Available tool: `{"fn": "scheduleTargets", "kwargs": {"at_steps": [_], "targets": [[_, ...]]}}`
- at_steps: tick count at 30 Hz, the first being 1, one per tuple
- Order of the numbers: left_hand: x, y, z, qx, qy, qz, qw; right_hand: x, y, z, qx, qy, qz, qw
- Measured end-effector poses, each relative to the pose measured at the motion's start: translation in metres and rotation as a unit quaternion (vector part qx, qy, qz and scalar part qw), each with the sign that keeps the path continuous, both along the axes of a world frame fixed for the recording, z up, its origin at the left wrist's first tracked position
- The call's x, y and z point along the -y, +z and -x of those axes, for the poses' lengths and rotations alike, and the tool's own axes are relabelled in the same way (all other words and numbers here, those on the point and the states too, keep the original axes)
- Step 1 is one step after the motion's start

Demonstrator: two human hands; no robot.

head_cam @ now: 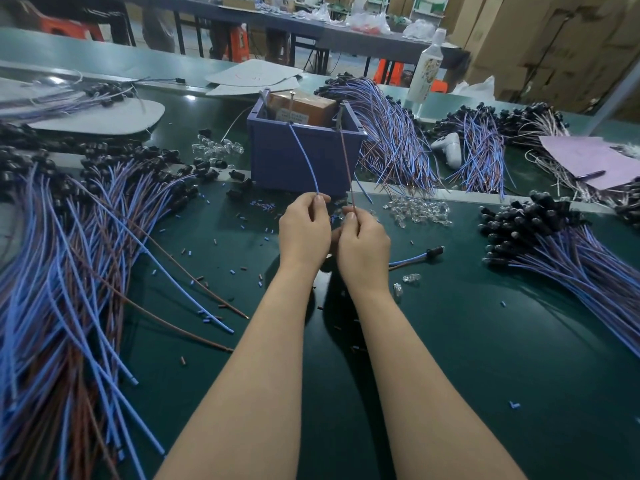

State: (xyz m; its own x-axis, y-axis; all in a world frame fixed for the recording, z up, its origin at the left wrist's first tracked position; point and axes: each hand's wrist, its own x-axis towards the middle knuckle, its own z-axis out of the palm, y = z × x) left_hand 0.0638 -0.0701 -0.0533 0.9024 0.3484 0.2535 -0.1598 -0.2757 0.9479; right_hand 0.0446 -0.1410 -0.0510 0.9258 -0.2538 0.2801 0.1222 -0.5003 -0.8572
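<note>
We are pinching the blue wire in our left hand and the brown wire in our right hand, both rising from our fingertips to the blue box rim just above; we are judging an even, straight pull best

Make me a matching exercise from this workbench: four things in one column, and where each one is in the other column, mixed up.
Things:
1. thin blue wire
2. thin brown wire
3. white plastic bottle
4. lilac paper sheet

Places:
A. pinched by the right hand
B. at the far right, with a pen lying on it
C. pinched by the left hand
D. standing at the back

Pairs: 1-C, 2-A, 3-D, 4-B
</note>
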Motion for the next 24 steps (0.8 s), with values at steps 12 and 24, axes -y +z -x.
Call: {"fn": "scheduleTargets", "kwargs": {"at_steps": [12,24], "targets": [[-0.0006,-0.0011,-0.0007,0.007,0.014,-0.004,1.000,-0.0011,0.0027,0.0055,0.011,0.017,0.026,0.999],[-0.0070,-0.0049,-0.0084,-0.008,-0.006,-0.015,1.000,-0.0008,0.0006,0.0054,0.030,0.032,0.070,0.997]]}}
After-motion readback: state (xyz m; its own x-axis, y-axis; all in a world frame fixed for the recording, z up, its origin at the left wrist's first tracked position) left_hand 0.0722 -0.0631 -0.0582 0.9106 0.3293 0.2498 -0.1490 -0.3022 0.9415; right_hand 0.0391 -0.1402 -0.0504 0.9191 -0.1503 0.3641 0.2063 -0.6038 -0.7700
